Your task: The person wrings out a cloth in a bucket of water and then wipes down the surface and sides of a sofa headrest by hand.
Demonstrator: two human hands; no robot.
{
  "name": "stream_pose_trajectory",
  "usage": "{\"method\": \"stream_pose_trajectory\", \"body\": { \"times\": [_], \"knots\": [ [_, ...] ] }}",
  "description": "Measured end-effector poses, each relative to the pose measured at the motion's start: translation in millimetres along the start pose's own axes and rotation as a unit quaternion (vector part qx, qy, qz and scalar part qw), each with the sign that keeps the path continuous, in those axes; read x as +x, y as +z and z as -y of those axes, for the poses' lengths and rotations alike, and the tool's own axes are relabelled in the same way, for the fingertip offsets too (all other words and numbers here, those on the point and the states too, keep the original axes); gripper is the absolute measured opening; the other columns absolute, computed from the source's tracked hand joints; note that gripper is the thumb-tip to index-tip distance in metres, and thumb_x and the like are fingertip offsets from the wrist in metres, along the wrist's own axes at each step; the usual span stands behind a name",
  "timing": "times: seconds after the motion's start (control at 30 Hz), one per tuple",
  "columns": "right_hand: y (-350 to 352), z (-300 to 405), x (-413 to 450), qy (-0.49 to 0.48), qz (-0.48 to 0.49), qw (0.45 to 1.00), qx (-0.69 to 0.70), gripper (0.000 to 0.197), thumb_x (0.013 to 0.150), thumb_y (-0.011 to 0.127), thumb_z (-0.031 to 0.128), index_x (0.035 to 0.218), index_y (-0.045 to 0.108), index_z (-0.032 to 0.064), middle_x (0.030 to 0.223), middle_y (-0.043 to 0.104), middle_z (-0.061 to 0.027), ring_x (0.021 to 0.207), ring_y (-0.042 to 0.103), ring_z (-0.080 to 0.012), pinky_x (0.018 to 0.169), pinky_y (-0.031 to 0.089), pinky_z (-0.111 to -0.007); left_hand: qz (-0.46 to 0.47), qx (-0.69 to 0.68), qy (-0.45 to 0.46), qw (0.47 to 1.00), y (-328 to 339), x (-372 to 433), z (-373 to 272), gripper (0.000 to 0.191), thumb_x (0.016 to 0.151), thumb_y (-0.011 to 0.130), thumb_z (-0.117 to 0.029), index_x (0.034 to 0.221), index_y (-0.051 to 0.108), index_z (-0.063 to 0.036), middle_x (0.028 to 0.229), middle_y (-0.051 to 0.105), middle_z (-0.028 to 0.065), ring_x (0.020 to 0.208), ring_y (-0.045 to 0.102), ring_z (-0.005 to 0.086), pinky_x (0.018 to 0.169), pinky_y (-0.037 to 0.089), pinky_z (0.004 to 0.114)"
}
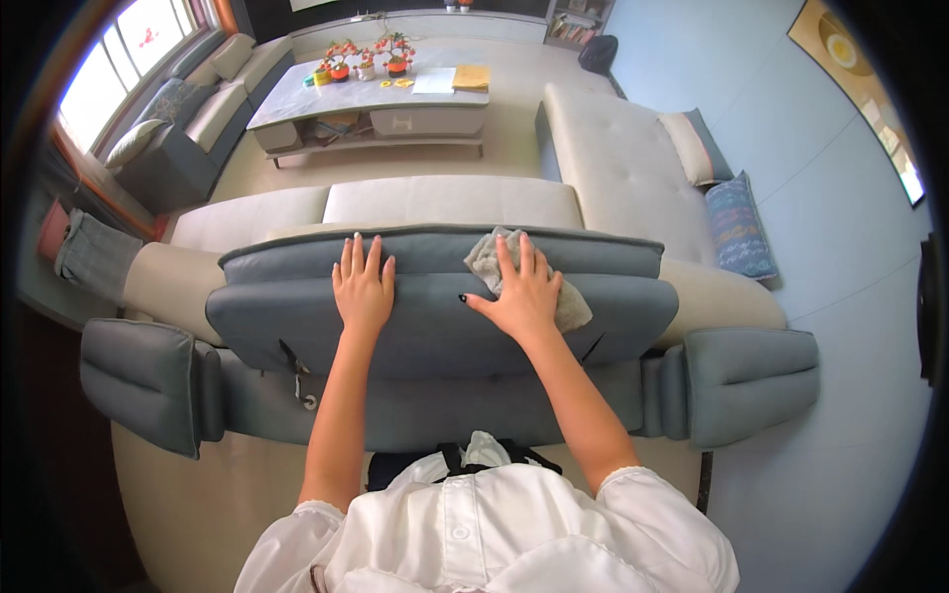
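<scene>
Before me stands the back of a sofa, its blue-grey adjustable headrest (437,319) tilted forward over the cream seat (452,200). My left hand (363,285) rests flat on the headrest, fingers spread and pointing to its far edge, with nothing in it. My right hand (525,293) presses a crumpled grey cloth (485,259) against the headrest's upper part. Part of the cloth is hidden under the palm and shows again beside the wrist. The right thumb reaches out to the left, off the cloth. Below the headrest, a metal hinge (300,382) is exposed on the left.
Two more grey headrests flank the middle one, on the left (141,378) and right (752,385). Beyond the sofa stands a marble-topped coffee table (319,111) with small potted ornaments and papers. A chaise section (623,163) with cushions runs along the right wall.
</scene>
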State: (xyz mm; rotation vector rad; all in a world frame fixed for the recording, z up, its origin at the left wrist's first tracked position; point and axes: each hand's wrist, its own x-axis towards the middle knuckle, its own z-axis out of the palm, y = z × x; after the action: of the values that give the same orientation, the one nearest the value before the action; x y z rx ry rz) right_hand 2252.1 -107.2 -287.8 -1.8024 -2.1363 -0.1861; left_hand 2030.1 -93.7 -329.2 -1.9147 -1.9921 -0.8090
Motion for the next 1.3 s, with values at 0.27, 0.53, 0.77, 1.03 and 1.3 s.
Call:
{"method": "stream_pose_trajectory", "body": {
  "times": [0.27, 0.53, 0.77, 1.03, 1.3],
  "knots": [
    [11.6, -50.1, 5.7, -0.002, -0.055, 0.998, -0.014, 0.039, 0.067, 0.065, 0.028, 0.104, 0.056, 0.0171, 0.097, 0.049, -0.0095, 0.084, 0.052, -0.0279, 0.069, 0.04, -0.04, 0.098, 0.036, -0.015, 0.994, 3.0, -1.5, 7.2, 0.043, 0.088, 0.039, -0.037, 0.124, 0.044, -0.0137, 0.131, 0.039, 0.0127, 0.124, 0.032, 0.0269, 0.098, 0.026, 0.046],
    [20.2, 26.3, 4.5, 0.051, -0.04, 0.997, 0.032, 0.03, 0.07, 0.058, 0.024, 0.098, 0.061, 0.0134, 0.094, 0.049, -0.0092, 0.086, 0.049, -0.0269, 0.068, 0.039, -0.041, 0.089, 0.061, 0.007, 0.994, 6.9, 0.0, 0.7, 0.042, 0.084, 0.041, -0.026, 0.123, 0.044, -0.0099, 0.129, 0.039, 0.0169, 0.122, 0.035, 0.029, 0.092, 0.029, 0.056],
    [25.7, 57.4, -2.2, -0.08, -0.108, 0.982, 0.13, 0.031, 0.066, 0.061, 0.02, 0.096, 0.062, 0.0139, 0.088, 0.051, -0.0072, 0.082, 0.05, -0.0251, 0.068, 0.04, -0.037, 0.097, 0.027, 0.03, 0.994, 3.9, -2.2, 9.8, 0.04, 0.086, 0.04, -0.024, 0.123, 0.044, -0.0096, 0.128, 0.04, 0.0172, 0.121, 0.036, 0.0295, 0.094, 0.031, 0.048],
    [-2.6, -100.0, -15.4, 0.162, -0.142, 0.976, -0.039, 0.031, 0.068, 0.064, 0.023, 0.098, 0.062, 0.0144, 0.099, 0.05, -0.0076, 0.09, 0.05, -0.0273, 0.076, 0.04, -0.039, 0.088, 0.046, 0.024, 0.995, 3.2, 0.1, 4.0, 0.039, 0.085, 0.041, -0.023, 0.122, 0.046, -0.0097, 0.128, 0.041, 0.017, 0.121, 0.036, 0.0293, 0.093, 0.031, 0.046],
    [26.5, 61.0, -9.6, -0.061, -0.144, 0.979, 0.13, 0.029, 0.064, 0.064, 0.022, 0.092, 0.062, 0.0152, 0.086, 0.052, -0.0059, 0.082, 0.052, -0.025, 0.066, 0.041, -0.039, 0.05, 0.046, 0.039, 0.997, 6.5, 2.6, 6.1, 0.038, 0.083, 0.044, -0.021, 0.12, 0.048, -0.0097, 0.124, 0.045, 0.0171, 0.118, 0.039, 0.0288, 0.09, 0.034, 0.044]
  ]
}}
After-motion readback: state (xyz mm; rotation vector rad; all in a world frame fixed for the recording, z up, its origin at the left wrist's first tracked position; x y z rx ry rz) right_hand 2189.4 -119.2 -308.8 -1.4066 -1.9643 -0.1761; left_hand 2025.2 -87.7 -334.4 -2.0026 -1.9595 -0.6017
